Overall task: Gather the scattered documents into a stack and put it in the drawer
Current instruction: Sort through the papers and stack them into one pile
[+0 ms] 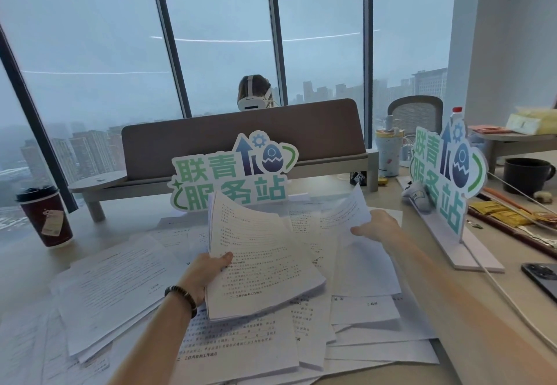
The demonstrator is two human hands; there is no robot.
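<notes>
- The stack (259,264) is a thick wad of thin white printed sheets, its upper end curling, lifted above the bench (470,318).
- Left hand (208,273): its grip is clamped on the stack's left edge, thumb on top, a dark bead bracelet (180,297) on the wrist.
- Right hand (379,228), right of the stack: its grip pinches one bent sheet (346,212) by its lower edge.
- Loose flat papers (111,288) lie overlapping under and around the stack.
- A glossy paper cup (45,215) stands far left of the stack; a cut-out sign (232,173) stands behind it.
</notes>
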